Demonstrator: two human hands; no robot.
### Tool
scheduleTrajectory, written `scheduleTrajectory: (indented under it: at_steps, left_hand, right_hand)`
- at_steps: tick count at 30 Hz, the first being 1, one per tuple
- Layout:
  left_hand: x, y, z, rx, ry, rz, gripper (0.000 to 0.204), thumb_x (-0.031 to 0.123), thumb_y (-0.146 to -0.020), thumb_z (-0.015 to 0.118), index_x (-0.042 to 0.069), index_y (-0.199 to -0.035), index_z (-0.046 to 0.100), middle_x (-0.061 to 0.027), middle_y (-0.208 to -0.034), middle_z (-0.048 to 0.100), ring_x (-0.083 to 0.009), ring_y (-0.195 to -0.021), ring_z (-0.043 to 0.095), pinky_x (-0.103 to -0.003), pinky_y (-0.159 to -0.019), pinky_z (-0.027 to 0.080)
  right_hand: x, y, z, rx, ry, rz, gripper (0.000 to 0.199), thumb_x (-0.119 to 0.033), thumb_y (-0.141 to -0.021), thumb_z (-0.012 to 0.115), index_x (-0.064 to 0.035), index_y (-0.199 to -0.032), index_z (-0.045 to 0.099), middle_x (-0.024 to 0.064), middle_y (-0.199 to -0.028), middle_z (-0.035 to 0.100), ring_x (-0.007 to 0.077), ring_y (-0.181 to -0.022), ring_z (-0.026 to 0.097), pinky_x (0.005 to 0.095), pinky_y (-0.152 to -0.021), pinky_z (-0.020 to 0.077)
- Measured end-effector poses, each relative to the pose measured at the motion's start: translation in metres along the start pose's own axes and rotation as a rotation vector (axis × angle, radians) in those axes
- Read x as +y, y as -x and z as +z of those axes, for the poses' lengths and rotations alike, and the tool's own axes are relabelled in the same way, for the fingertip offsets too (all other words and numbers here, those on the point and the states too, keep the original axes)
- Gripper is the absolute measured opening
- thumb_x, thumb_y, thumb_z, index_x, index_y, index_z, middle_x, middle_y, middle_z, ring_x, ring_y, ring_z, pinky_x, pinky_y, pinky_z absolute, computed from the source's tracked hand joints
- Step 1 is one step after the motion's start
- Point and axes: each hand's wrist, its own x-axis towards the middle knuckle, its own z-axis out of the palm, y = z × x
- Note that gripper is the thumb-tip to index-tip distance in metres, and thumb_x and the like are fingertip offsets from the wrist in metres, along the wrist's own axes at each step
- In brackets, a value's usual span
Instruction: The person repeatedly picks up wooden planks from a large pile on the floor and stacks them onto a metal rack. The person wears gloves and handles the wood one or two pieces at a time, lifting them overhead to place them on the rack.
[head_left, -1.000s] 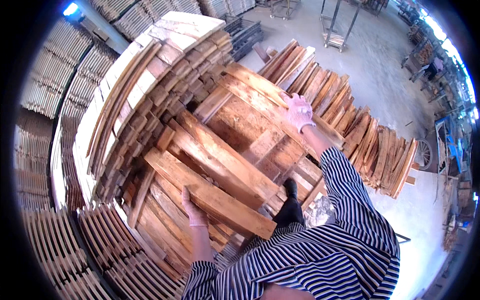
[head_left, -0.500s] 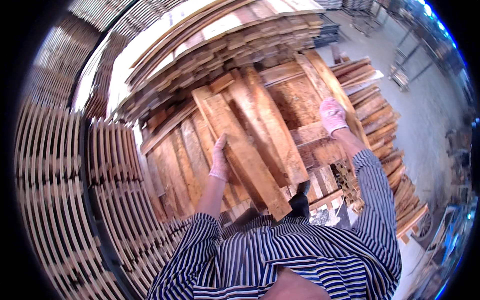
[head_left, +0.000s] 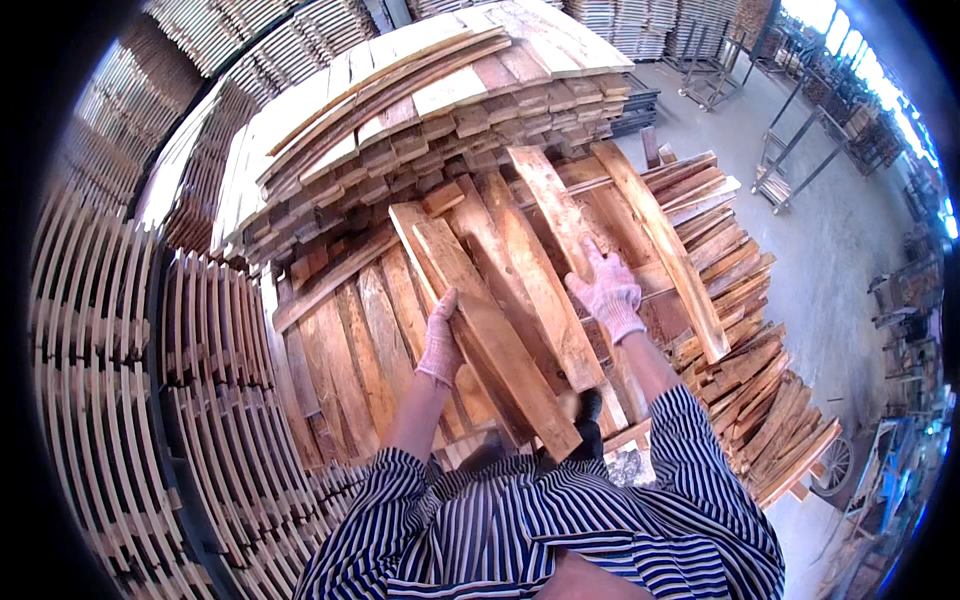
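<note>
The left hand point(head_left: 441, 340), in a knitted glove, has its grip closed on the left edge of a long wooden board point(head_left: 485, 330), fingers curled over the wood. That board lies slantwise across the top of a low stack of boards point(head_left: 350, 350), its far end toward the stack's far edge and its near end jutting over the near edge by the person's striped sleeves. The right hand point(head_left: 607, 295), gloved too, rests with fingers spread flat on a neighbouring plank point(head_left: 555, 215) just to the right, grip wide and clasping nothing. Behind the low stack rises a taller pile of planks point(head_left: 440, 100). Loose boards point(head_left: 760, 400) lie fanned out on the concrete floor point(head_left: 840, 230) at the right.
</note>
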Motion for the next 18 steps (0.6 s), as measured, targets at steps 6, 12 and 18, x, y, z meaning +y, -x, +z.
scheduleTrajectory:
  at_steps: [6,12,18]
  left_hand:
    - [-0.020,0.010,0.103,0.010,-0.032,0.028,0.060,0.050,-0.102,0.061,0.007,-0.144,0.053,-0.0126,-0.139,0.062,-0.0318,-0.125,0.060,-0.050,-0.110,0.048]
    - [-0.031,-0.005,0.129,-0.095,-0.035,-0.047,0.061,0.050,-0.101,0.063,0.007,-0.143,0.052,-0.0135,-0.139,0.061,-0.0331,-0.125,0.059,-0.050,-0.107,0.049]
    - [-0.033,-0.032,0.085,0.004,-0.129,-0.020,0.049,0.046,-0.101,0.060,0.004,-0.128,0.060,-0.0136,-0.117,0.068,-0.0299,-0.104,0.067,-0.045,-0.089,0.060]
  right_hand:
    - [-0.058,0.066,-0.026,-0.235,-0.383,-0.134,0.099,-0.060,-0.083,0.078,-0.0172,-0.161,0.034,0.0288,-0.139,0.056,0.0430,-0.132,0.055,0.0460,-0.111,0.0454]
    - [-0.033,0.056,-0.038,-0.256,-0.621,-0.071,0.096,-0.038,-0.075,0.088,-0.0140,-0.157,0.043,0.0264,-0.142,0.057,0.0409,-0.132,0.056,0.0442,-0.112,0.0450]
    - [0.019,-0.022,0.000,-0.144,-0.141,0.030,0.080,-0.043,-0.086,0.071,-0.0299,-0.159,0.042,0.0267,-0.146,0.052,0.0201,-0.080,0.065,0.0275,-0.057,0.0567]
